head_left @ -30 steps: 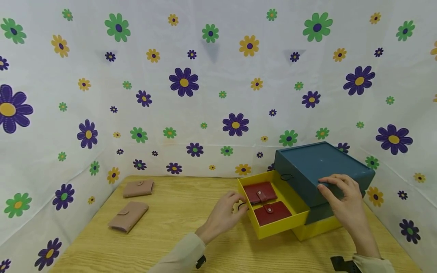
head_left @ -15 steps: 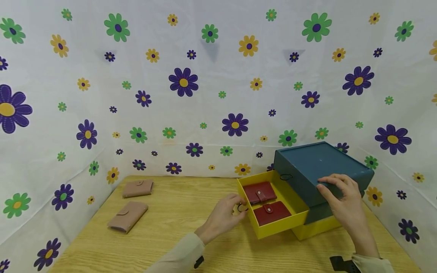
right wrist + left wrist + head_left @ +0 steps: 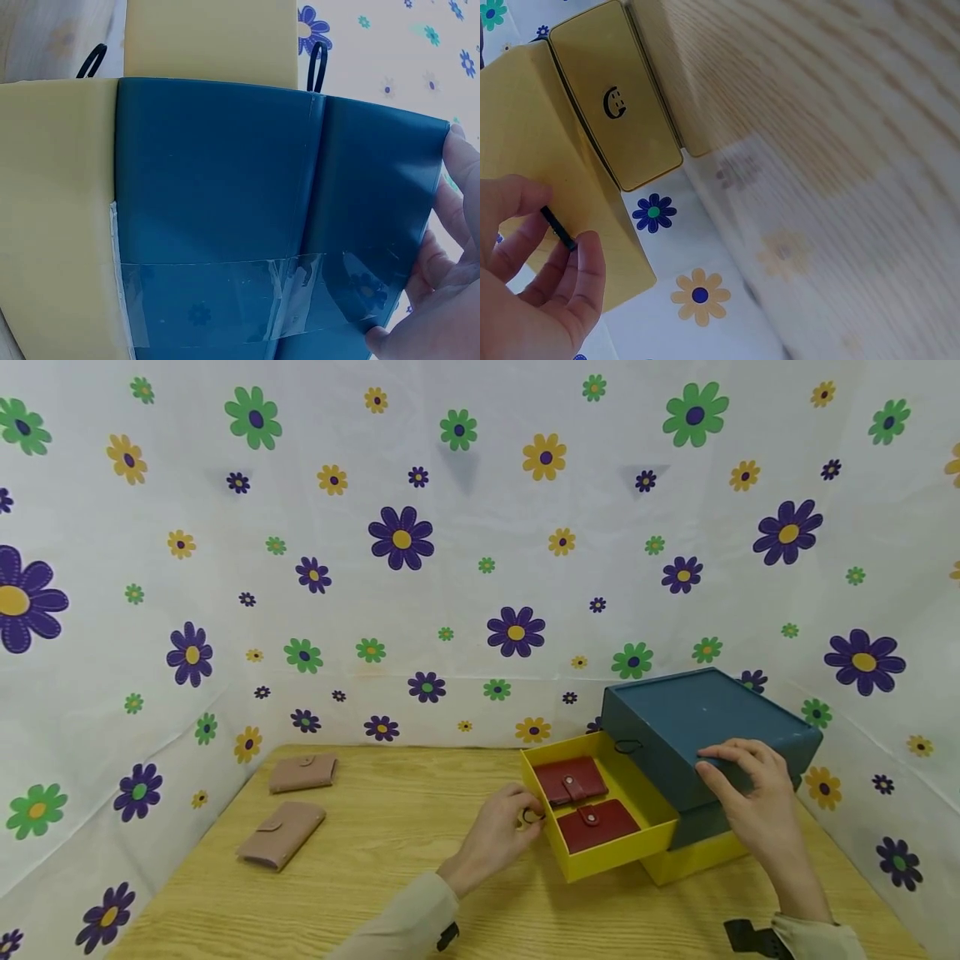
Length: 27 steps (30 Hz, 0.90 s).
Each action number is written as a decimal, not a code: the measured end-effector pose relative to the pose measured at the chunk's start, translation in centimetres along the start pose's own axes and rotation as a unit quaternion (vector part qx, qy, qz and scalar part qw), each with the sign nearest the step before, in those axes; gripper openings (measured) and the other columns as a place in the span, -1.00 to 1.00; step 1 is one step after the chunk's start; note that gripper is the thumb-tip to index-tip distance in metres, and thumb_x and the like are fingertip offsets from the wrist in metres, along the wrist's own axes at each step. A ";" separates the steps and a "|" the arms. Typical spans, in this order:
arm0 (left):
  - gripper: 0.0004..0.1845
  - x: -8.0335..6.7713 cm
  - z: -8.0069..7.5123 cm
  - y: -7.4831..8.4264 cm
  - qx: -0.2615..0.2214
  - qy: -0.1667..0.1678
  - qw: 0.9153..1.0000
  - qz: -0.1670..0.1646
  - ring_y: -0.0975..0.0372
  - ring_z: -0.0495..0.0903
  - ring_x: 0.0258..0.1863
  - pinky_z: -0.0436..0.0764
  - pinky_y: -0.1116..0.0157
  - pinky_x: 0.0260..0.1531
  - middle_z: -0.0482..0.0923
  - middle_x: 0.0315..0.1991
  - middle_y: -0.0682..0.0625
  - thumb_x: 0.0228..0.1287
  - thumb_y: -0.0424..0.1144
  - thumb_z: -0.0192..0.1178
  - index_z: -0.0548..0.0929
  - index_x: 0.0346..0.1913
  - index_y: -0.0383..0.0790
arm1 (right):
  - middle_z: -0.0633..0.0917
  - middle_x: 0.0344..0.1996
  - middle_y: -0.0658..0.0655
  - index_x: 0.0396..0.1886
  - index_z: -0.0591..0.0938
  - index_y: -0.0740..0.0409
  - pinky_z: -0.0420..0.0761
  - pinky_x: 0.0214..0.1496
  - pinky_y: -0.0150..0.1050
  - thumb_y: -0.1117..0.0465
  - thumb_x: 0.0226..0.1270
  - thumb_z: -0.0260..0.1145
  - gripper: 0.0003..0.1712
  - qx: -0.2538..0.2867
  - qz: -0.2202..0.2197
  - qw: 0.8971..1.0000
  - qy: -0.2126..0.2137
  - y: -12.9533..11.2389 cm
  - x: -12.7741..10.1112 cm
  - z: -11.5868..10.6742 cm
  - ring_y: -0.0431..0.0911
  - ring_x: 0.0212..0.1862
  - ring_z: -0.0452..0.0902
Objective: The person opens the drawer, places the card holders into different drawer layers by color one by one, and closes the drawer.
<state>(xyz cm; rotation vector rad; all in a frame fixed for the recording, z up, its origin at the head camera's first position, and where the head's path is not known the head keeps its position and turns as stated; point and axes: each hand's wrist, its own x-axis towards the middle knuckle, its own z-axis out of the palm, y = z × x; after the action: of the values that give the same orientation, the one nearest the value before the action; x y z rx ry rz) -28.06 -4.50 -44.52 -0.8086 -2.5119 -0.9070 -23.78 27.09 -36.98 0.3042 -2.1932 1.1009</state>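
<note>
My left hand [image 3: 487, 839] pinches the black loop pull [image 3: 559, 229] on the front of a yellow drawer [image 3: 622, 852]. The drawer sticks out leftward from the upper part of a blue drawer box [image 3: 705, 718]. Inside it lie two dark red snap-strap wallets [image 3: 572, 781], one behind the other. My right hand [image 3: 761, 814] rests on the box's top near its front edge, with thumb and fingers spread along the blue surface in the right wrist view. Strips of clear tape [image 3: 202, 304] cross the blue side there.
Two pink snap-strap wallets [image 3: 282, 835] lie apart on the left of the wooden table [image 3: 390, 827]. Another yellow drawer front [image 3: 622, 142] with its own black loop sits below the pulled-out one. A flower-print cloth [image 3: 450, 485] hangs behind and at both sides.
The view tilts very slightly. My left wrist shifts a little, while the drawer, the box, the wallets and my right hand stay as they were.
</note>
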 end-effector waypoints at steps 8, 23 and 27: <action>-0.95 0.1 0.5 0.4 -0.040 0.009 0.999 -0.030 0.26 0.56 -0.29 0.57 0.50 -0.36 0.58 -0.23 0.01 0.16 -0.39 0.32 0.72 -0.31 -0.20 | 0.47 -0.01 0.22 -0.11 0.68 0.29 0.08 0.20 0.42 0.31 0.33 0.32 -0.82 -0.003 0.000 1.000 0.001 0.2 -0.2 -0.1 0.25 0.28 0.13; -0.94 1.2 1.1 1.4 -0.062 0.024 0.998 -0.018 0.22 0.62 -0.23 0.58 0.53 -0.35 0.64 -0.17 -0.06 0.19 -0.36 0.34 0.76 -0.29 -0.26 | 0.46 -0.05 0.20 -0.13 0.68 0.29 0.09 0.19 0.37 0.33 0.33 0.32 -0.83 0.005 -0.014 1.000 0.010 0.5 0.2 0.1 0.20 0.25 0.15; -0.94 1.7 1.7 1.7 -0.068 0.029 0.997 -0.012 0.20 0.63 -0.22 0.61 0.51 -0.31 0.64 -0.17 -0.07 0.19 -0.38 0.34 0.76 -0.30 -0.28 | 0.46 -0.06 0.19 -0.13 0.68 0.29 0.09 0.19 0.36 0.33 0.32 0.33 -0.83 0.005 -0.013 1.000 0.013 0.6 0.1 0.0 0.19 0.24 0.15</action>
<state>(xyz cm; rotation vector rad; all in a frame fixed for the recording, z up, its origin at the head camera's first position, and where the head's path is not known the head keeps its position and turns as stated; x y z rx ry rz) -28.54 -1.62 -44.12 -0.7819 -2.4362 -1.1050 -24.18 27.44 -37.28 0.3197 -2.1569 1.0958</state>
